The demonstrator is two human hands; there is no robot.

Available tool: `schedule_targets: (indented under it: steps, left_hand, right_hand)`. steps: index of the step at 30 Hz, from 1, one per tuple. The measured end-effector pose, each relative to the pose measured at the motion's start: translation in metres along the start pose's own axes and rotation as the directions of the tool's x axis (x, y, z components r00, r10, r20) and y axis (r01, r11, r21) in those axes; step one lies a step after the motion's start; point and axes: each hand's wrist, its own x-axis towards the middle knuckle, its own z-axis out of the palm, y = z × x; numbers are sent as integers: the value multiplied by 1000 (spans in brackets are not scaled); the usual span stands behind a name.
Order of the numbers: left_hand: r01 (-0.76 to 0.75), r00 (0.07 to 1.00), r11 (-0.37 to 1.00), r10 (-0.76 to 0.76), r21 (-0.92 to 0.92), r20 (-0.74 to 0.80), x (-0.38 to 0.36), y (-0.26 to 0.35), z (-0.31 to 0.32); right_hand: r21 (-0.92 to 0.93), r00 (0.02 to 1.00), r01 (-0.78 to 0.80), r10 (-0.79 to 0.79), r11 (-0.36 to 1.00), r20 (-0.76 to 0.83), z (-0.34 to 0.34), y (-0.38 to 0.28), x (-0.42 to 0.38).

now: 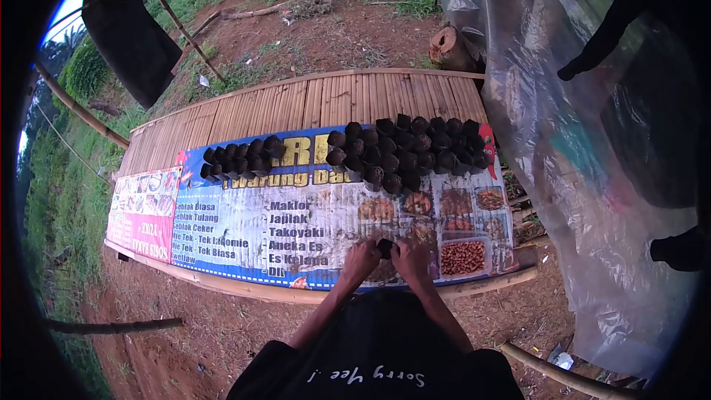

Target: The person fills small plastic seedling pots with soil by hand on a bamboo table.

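Observation:
My left hand [361,259] and my right hand [409,258] meet at the near edge of the banner, closed on either side of a small black plastic seedling bag [384,247]. What is inside this bag cannot be made out. Beyond my hands, a large group of similar black bags [404,150] stands packed together, with dark fill showing in several tops. A smaller cluster of black bags [241,158] stands in rows to the left. All of them rest on a printed menu banner [222,215].
The banner covers much of a bamboo-slat table [252,111]. A clear plastic sheet [548,141] hangs along the right side. Behind the table lies a cut log [450,48]. A dark cloth [126,37] hangs at upper left, and a bamboo pole [563,374] crosses the lower right.

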Motion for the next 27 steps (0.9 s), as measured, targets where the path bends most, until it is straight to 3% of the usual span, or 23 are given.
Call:
schedule_targets:
  steps: [3,6,8,9,11,14,16,19,23,27]
  left_hand:
    - [-15,1000,1000,15,-5,-18,7,0,-3]
    - [-40,999,999,41,21,-19,9,-7,2]
    - [-57,998,998,58,39,-20,11,-7,3]
    - [-80,996,997,81,18,-35,11,-7,3]
    - [-106,993,994,106,-5,-52,10,-6,3]
    - [-109,994,991,108,82,14,16,-8,-1]
    - [-198,978,980,199,20,-57,15,-9,-2]
    - [-255,967,960,255,113,15,23,-13,-5]
    - [-211,977,973,214,95,-18,10,-10,-9]
    - [18,999,999,-18,31,-27,-5,1,-8]
  right_hand:
    - [22,999,16,-15,1000,-43,4,2,-3]
    - [-68,999,-31,34,997,39,5,2,-2]
    - [-93,983,61,-76,994,-165,8,3,-5]
    - [-92,984,54,-69,994,-164,8,2,-7]
    - [-35,999,-34,34,999,-4,7,3,-7]
    - [4,998,-33,33,999,-51,15,3,-11]
    - [47,997,-79,80,996,-11,20,1,-15]
    - [80,990,-129,125,988,58,25,6,-21]
    - [95,986,-153,146,984,77,12,1,-17]
    - [38,997,-71,71,997,-4,6,0,-6]
